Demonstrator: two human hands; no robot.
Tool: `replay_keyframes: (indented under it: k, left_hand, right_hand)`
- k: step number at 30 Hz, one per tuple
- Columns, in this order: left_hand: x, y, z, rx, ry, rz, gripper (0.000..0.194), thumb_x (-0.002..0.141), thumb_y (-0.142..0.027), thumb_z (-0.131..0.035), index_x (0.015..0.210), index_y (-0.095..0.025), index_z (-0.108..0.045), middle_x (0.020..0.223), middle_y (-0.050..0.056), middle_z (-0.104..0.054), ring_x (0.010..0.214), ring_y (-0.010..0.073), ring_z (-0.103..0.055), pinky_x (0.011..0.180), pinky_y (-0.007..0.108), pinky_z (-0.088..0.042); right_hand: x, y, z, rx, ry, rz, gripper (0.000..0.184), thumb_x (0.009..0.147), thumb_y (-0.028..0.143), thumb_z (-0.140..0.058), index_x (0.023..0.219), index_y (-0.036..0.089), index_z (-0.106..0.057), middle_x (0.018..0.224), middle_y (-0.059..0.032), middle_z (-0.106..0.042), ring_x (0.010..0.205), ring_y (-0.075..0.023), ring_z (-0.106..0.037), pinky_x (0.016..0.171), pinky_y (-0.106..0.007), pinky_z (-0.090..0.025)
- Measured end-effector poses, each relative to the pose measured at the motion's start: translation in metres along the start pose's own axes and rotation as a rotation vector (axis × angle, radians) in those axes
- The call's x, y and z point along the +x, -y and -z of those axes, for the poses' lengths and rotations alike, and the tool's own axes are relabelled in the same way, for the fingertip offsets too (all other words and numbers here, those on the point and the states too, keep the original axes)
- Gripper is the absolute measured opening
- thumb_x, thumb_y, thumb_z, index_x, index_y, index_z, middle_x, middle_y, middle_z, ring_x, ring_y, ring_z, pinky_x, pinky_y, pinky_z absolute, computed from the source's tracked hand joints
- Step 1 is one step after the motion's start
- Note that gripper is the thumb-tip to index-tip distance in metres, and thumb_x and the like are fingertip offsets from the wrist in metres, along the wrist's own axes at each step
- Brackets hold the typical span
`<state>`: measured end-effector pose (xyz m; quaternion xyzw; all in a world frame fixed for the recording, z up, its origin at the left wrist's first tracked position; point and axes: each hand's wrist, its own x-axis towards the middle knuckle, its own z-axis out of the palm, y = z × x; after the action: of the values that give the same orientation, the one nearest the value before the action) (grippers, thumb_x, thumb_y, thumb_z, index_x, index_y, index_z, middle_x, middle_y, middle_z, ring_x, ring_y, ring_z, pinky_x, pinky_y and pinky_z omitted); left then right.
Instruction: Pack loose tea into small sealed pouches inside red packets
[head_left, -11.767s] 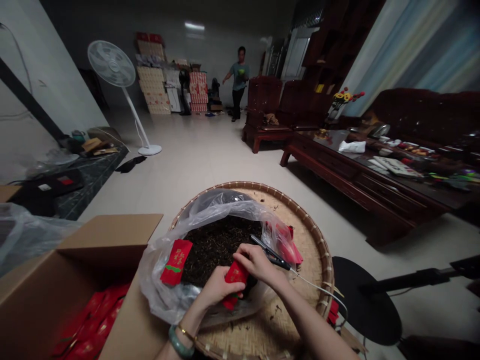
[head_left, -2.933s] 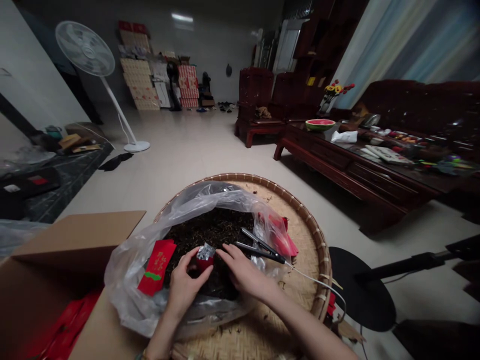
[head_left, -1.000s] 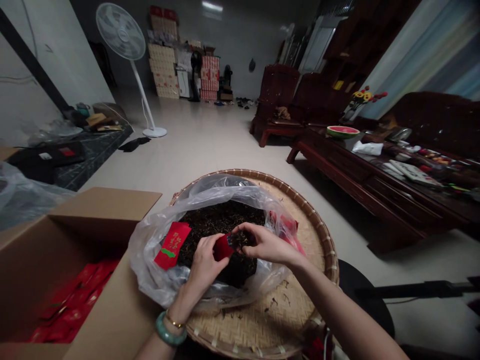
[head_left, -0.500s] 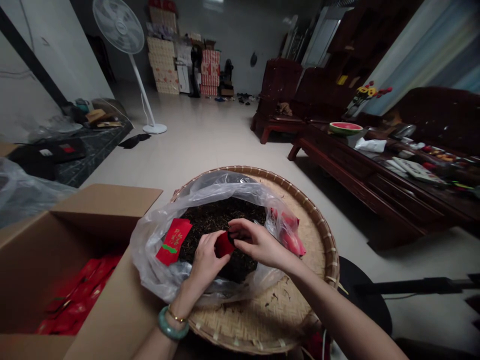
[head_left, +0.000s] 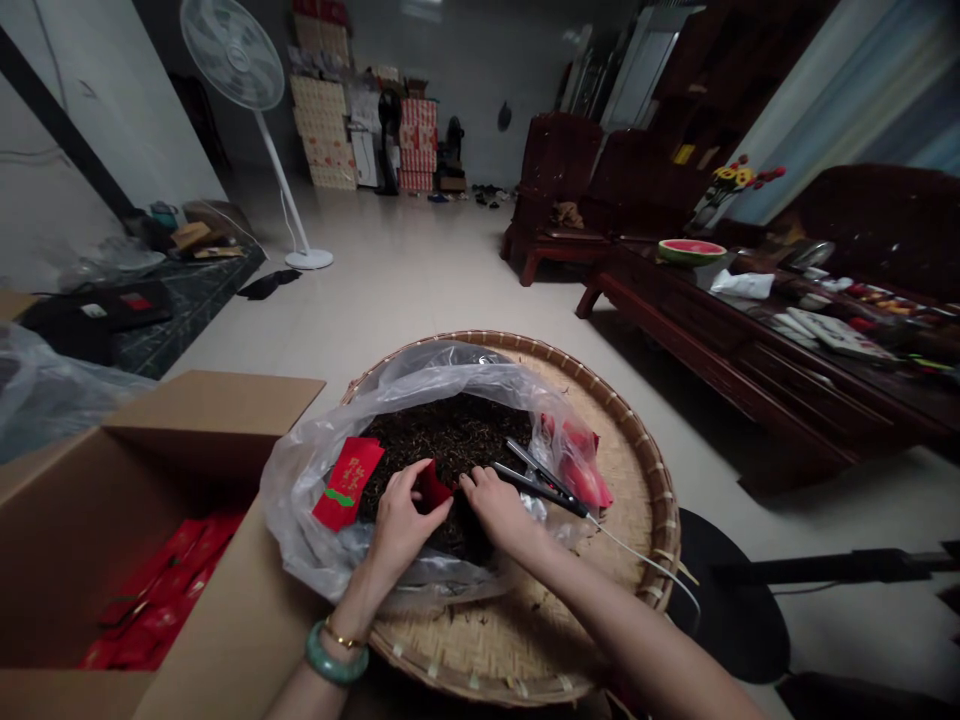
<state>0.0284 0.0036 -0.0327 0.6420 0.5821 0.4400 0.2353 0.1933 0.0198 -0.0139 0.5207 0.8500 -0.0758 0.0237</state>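
Observation:
My left hand pinches a small red packet, its mouth facing up and to the right. Just right of it, my right hand reaches down with curled fingers into dark dried tea leaves; the thumb is hidden. The leaves fill a clear plastic bag with its top spread wide. Flat red packets with gold writing lie on the left side of the bag. A black hair-straightener-like clamp with a white cord rests beside my right hand, its jaws apart.
Under the bag is a round woven bamboo tray. An open cardboard box at left holds several red packets. More red packets lie right of the bag. A dark wooden table and a standing fan are farther off.
My right hand has left the packet's mouth and moved down into the leaves. The packet in my left hand has shifted slightly left. The clamp, hidden before, now shows.

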Motion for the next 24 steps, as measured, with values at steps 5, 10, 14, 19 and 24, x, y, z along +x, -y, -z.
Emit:
replay_keyframes:
  k: [5,10,14,19,24]
  left_hand:
    - [0.002,-0.002,0.003,0.016,-0.002,-0.012,0.043,0.066,-0.024,-0.068,0.108,-0.018,-0.057,0.098,0.007,-0.064,0.083,0.0187,-0.063,0.065,0.029,-0.056]
    - [0.001,0.000,0.003,0.026,-0.012,-0.010,0.044,0.066,-0.024,-0.068,0.108,-0.019,-0.056,0.098,0.006,-0.064,0.082,0.0185,-0.063,0.065,0.029,-0.056]
    - [0.001,0.000,0.003,0.023,-0.015,-0.007,0.045,0.066,-0.025,-0.069,0.108,-0.019,-0.057,0.099,0.006,-0.064,0.082,0.0184,-0.064,0.065,0.029,-0.057]
    - [0.001,0.000,0.002,0.034,-0.014,-0.007,0.044,0.066,-0.025,-0.068,0.108,-0.020,-0.056,0.099,0.006,-0.064,0.081,0.0181,-0.064,0.064,0.030,-0.057]
    - [0.001,0.000,0.001,0.031,-0.007,-0.032,0.044,0.066,-0.024,-0.068,0.108,-0.019,-0.056,0.098,0.006,-0.064,0.081,0.0180,-0.063,0.064,0.029,-0.057]
  right_hand:
    - [0.001,-0.004,-0.002,0.013,-0.007,-0.007,0.020,0.084,0.008,-0.042,0.095,0.017,-0.057,0.096,-0.0094,-0.059,0.084,-0.0198,-0.058,0.068,-0.028,-0.045]
    - [-0.003,-0.021,-0.005,0.265,-0.091,-0.044,0.019,0.071,0.008,-0.054,0.087,0.018,-0.056,0.089,-0.0036,-0.059,0.078,-0.0159,-0.057,0.065,-0.023,-0.040]
    - [-0.005,-0.028,-0.009,0.556,-0.208,-0.093,0.015,0.066,0.006,-0.053,0.075,0.018,-0.054,0.069,0.0016,-0.057,0.063,-0.0125,-0.053,0.058,-0.021,-0.036]
    - [-0.007,-0.033,-0.013,0.756,-0.344,-0.135,0.011,0.064,0.011,-0.050,0.072,0.019,-0.052,0.058,0.0048,-0.052,0.053,-0.0105,-0.049,0.051,-0.019,-0.034]
    - [-0.009,-0.039,0.000,0.969,-0.409,-0.204,0.008,0.067,0.019,-0.052,0.075,0.019,-0.053,0.055,0.0055,-0.052,0.048,-0.0102,-0.050,0.046,-0.020,-0.038]
